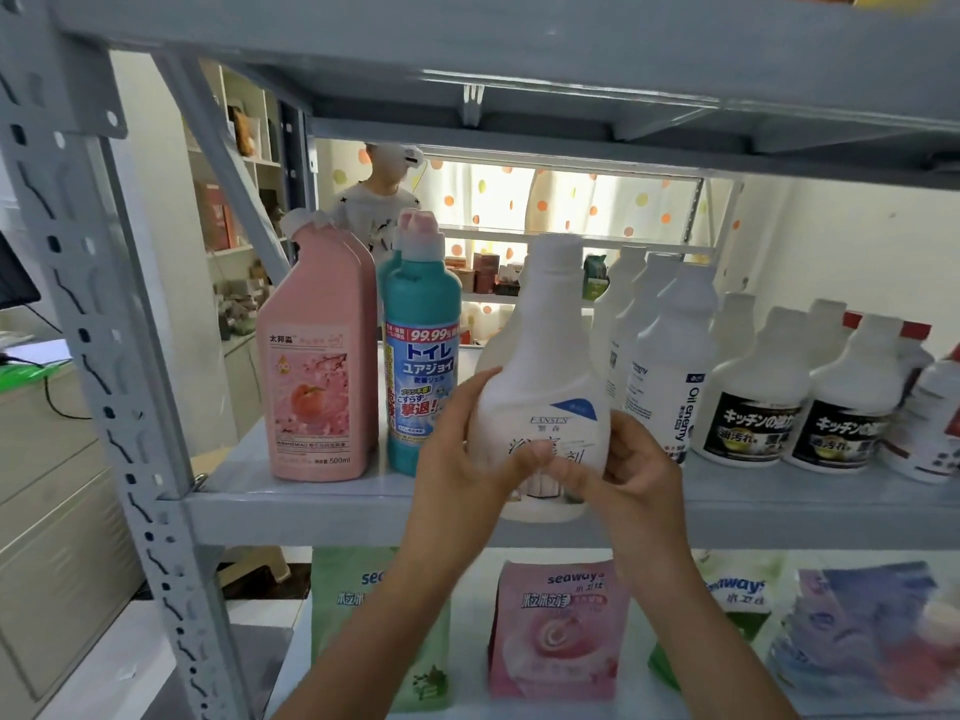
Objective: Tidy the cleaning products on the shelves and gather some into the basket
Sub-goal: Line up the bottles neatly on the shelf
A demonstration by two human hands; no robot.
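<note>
up close: two hands hold a white bottle at the shelf edge

both hands come up from the bottom of the view and wrap around the lower half of a white bottle [545,366]. the left hand [467,449] grips its left side, fingers curled behind and thumb lying across the label. the right hand [639,470] grips the right side, its thumb meeting the left thumb on the front. the bottle is upright, its base level with the front edge of the middle shelf [311,506]; whether it rests on the board is unclear. just to its left on that shelf stand a teal bottle [421,356] and a pink bottle [317,376], side by side. to its right runs a row of white bottles [670,366], then squat bottles with black labels [753,407]. on the shelf below lie a green pouch [379,615] and a pink pouch [558,631]. behind the shelves, a person [374,200] stands before a dotted curtain [571,200].
</note>
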